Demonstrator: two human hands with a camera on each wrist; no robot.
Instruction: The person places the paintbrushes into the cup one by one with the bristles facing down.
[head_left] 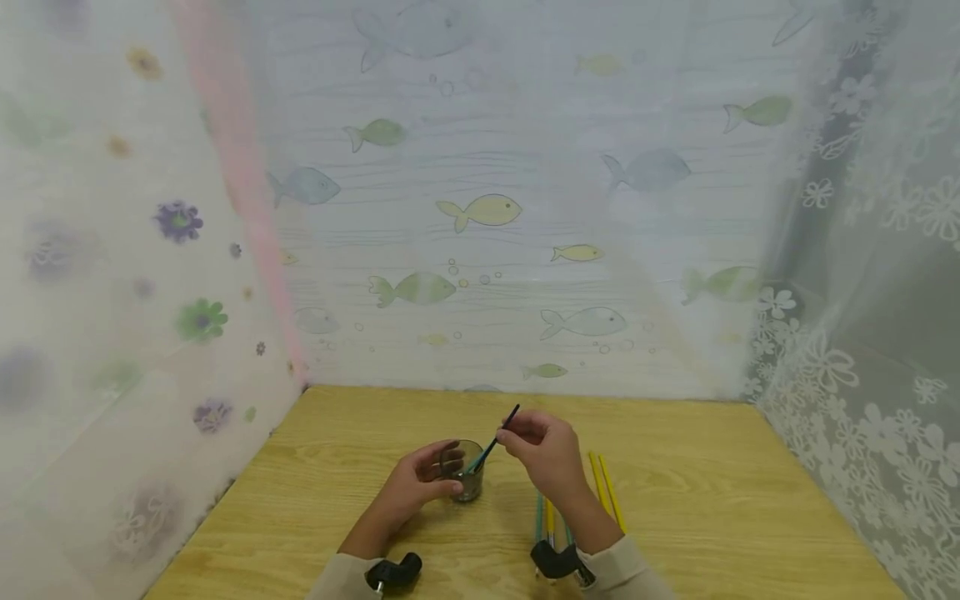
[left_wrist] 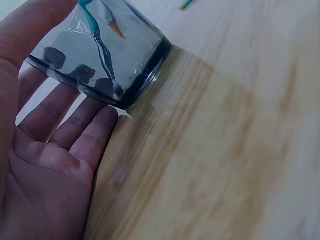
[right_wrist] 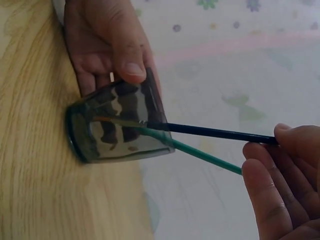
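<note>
My left hand (head_left: 405, 496) holds a dark clear glass (head_left: 470, 493) that stands on the table, thumb on the near side and fingers around the far side. My right hand (head_left: 551, 457) pinches a dark blue paintbrush (right_wrist: 220, 133) between thumb and fingertips, its bristle end down inside the glass. Also in the glass leans a teal paintbrush (right_wrist: 207, 156); its dark bristles reach the bottom in the left wrist view. An orange bristle tip (left_wrist: 118, 30) shows higher up through the glass. The teal handle's upper end is hidden at my right fingers.
Two yellow-handled brushes (head_left: 607, 492) lie on the wooden table (head_left: 697, 483) beside my right forearm. Several more, teal and yellow (head_left: 551, 521), lie partly under the right wrist camera (head_left: 555, 560). Patterned sheets (head_left: 480, 350) hang around the table's back and sides.
</note>
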